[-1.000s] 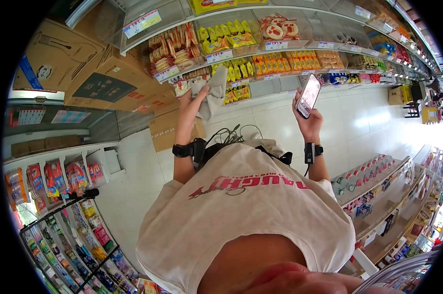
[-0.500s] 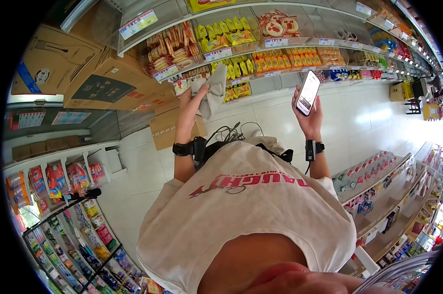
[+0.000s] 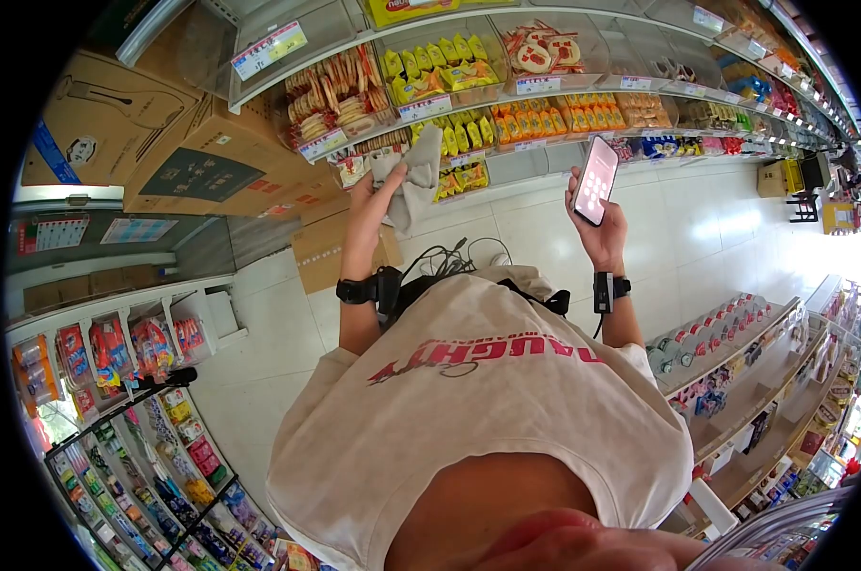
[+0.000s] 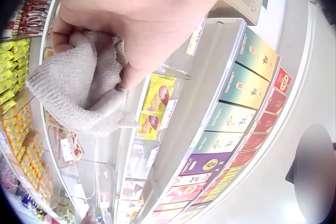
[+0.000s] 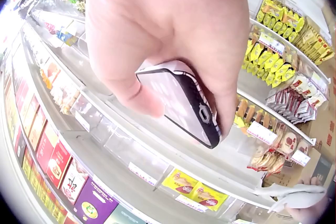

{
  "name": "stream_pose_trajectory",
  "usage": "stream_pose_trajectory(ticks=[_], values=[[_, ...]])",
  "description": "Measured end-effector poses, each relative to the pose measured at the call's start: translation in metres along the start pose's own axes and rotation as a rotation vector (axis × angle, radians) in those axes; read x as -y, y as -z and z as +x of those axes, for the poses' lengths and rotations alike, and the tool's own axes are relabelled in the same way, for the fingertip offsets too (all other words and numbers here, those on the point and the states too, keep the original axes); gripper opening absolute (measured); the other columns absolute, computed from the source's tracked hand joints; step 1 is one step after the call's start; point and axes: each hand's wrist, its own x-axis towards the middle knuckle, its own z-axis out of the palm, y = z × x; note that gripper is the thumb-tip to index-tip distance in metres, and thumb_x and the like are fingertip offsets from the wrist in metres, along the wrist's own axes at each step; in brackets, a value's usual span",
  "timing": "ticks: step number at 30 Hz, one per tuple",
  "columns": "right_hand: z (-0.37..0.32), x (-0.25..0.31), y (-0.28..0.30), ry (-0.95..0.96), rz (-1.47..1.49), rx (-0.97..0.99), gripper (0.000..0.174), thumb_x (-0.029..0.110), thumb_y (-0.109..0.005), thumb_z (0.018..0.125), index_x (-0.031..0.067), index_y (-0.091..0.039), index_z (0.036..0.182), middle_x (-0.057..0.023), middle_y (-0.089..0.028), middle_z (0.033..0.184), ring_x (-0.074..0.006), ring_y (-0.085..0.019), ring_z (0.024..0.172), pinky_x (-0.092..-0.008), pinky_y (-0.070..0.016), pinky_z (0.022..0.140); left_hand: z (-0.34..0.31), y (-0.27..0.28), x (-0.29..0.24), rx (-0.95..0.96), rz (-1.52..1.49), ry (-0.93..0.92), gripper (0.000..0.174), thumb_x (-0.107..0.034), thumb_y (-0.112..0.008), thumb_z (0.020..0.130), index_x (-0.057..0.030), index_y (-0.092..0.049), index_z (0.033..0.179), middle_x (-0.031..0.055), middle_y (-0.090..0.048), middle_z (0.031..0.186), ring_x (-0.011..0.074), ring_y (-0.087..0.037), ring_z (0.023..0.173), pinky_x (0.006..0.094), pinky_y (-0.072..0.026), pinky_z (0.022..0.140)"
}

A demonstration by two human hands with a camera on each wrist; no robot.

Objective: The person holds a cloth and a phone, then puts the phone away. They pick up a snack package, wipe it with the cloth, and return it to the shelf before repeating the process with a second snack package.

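- Plainly, the left hand (image 3: 368,202) is at 11 o'clock in the head view, its thumb and fingers curled round a crumpled grey cloth (image 3: 414,190) that hangs loosely from the grip.
- The cloth is before the lower tiers of a snack shelf (image 3: 586,88); I cannot tell whether it touches them.
- At 2 o'clock, the right hand (image 3: 605,240) grips a phone (image 3: 597,181) by its sides, thumb along one edge and fingers along the other. The phone tilts, its screen lit pinkish with pale round marks.
- Hands and held items are well apart, cloth left, phone right.
- The shelf arches across 12 o'clock, holding yellow packets (image 3: 435,84) above a row of orange packets (image 3: 528,122).
- In the left wrist view, two yellow packs (image 4: 156,106) lie just beyond the cloth, with teal boxes (image 4: 241,85) towards 3 o'clock.
- In the right wrist view, a purple box (image 5: 93,205) stands at 7 o'clock.
- Back in the head view, large cardboard boxes (image 3: 107,114) fill 10 o'clock, and a smaller carton (image 3: 326,262) lies on the floor.
- Dark cables (image 3: 440,262) bunch near the centre, beside the person's cream shirt (image 3: 488,400).
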Motion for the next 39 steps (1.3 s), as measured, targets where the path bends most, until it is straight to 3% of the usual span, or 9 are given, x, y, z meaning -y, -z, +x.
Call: stream_pose_trajectory(ticks=[7,13,16,19,22,25,31,34,39], values=[[0.000,0.002,-0.008,-0.062,0.022,0.028,0.079,0.005,-0.052,0.085,0.0000,-0.016,0.155,-0.0230,-0.029,0.157,-0.0395,-0.034,0.143,-0.0534,-0.0269,0.120,0.002,0.000,0.000,0.004,0.007,-0.006,0.038,-0.031,-0.072,0.093,-0.0003,-0.069,0.115,0.0020,-0.071,0.104,0.0088,-0.063,0.090,0.0246,-0.0482,0.081],[0.001,-0.001,-0.009,-0.045,-0.107,0.037,0.074,0.010,-0.053,0.090,-0.0018,-0.019,0.154,-0.0227,-0.033,0.155,-0.0392,-0.035,0.143,-0.0531,-0.0277,0.120,0.005,0.001,0.002,0.010,0.003,0.000,0.038,-0.032,-0.072,0.093,-0.0003,-0.069,0.114,0.0023,-0.071,0.103,0.0093,-0.064,0.091,0.0247,-0.0477,0.082],[0.005,-0.005,-0.009,-0.051,-0.182,-0.158,0.067,0.019,-0.059,0.094,-0.0010,-0.030,0.150,-0.0196,-0.045,0.147,-0.0328,-0.045,0.136,-0.0459,-0.0371,0.114,0.002,-0.002,-0.002,0.012,-0.008,-0.006,0.038,-0.032,-0.072,0.093,-0.0004,-0.068,0.115,0.0023,-0.071,0.104,0.0095,-0.064,0.092,0.0246,-0.0475,0.082],[0.010,-0.005,0.016,-0.026,-0.497,-0.378,0.060,0.028,-0.064,0.096,0.0008,-0.041,0.144,-0.0143,-0.058,0.134,-0.0250,-0.055,0.123,-0.0369,-0.0457,0.103,0.000,-0.004,-0.005,0.016,-0.009,-0.012,0.038,-0.031,-0.072,0.093,-0.0005,-0.068,0.115,0.0023,-0.071,0.104,0.0094,-0.064,0.093,0.0245,-0.0474,0.083],[0.009,-0.004,0.023,-0.018,-0.448,-0.390,0.053,0.028,-0.066,0.096,0.0025,-0.049,0.138,-0.0099,-0.063,0.124,-0.0205,-0.060,0.112,-0.0314,-0.0487,0.093,0.002,-0.002,-0.003,0.017,-0.008,-0.020,0.038,-0.031,-0.071,0.093,-0.0007,-0.068,0.115,0.0025,-0.071,0.105,0.0093,-0.064,0.093,0.0244,-0.0474,0.083],[0.007,-0.003,0.022,-0.047,-0.501,-0.366,0.052,0.027,-0.065,0.096,0.0018,-0.049,0.138,-0.0108,-0.064,0.124,-0.0221,-0.061,0.113,-0.0322,-0.0494,0.093,0.000,-0.003,-0.004,0.011,0.005,-0.012,0.037,-0.031,-0.072,0.093,-0.0006,-0.068,0.115,0.0026,-0.071,0.104,0.0092,-0.064,0.092,0.0242,-0.0476,0.082],[0.009,-0.003,0.014,-0.044,-0.321,-0.348,0.052,0.024,-0.063,0.096,0.0012,-0.047,0.140,-0.0123,-0.061,0.129,-0.0233,-0.059,0.118,-0.0336,-0.0486,0.096,0.001,-0.005,-0.007,0.009,0.006,-0.014,0.037,-0.031,-0.072,0.093,-0.0003,-0.068,0.115,0.0021,-0.071,0.103,0.0085,-0.064,0.090,0.0235,-0.0475,0.081],[0.007,-0.008,0.017,0.012,-0.462,-0.308,0.053,0.022,-0.062,0.097,0.0013,-0.044,0.143,-0.0128,-0.059,0.133,-0.0241,-0.057,0.120,-0.0348,-0.0478,0.098,0.004,-0.004,-0.004,0.021,-0.005,-0.021,0.037,-0.031,-0.071,0.093,-0.0001,-0.068,0.115,0.0020,-0.071,0.103,0.0082,-0.063,0.090,0.0234,-0.0474,0.081],[0.010,-0.002,0.024,-0.021,-0.250,-0.226,0.054,0.022,-0.055,0.098,0.0006,-0.039,0.145,-0.0143,-0.054,0.140,-0.0279,-0.053,0.126,-0.0388,-0.0460,0.103,0.002,-0.005,-0.007,0.016,0.010,-0.026,0.038,-0.030,-0.071,0.094,0.0004,-0.067,0.115,0.0026,-0.070,0.104,0.0085,-0.063,0.091,0.0241,-0.0475,0.081]])
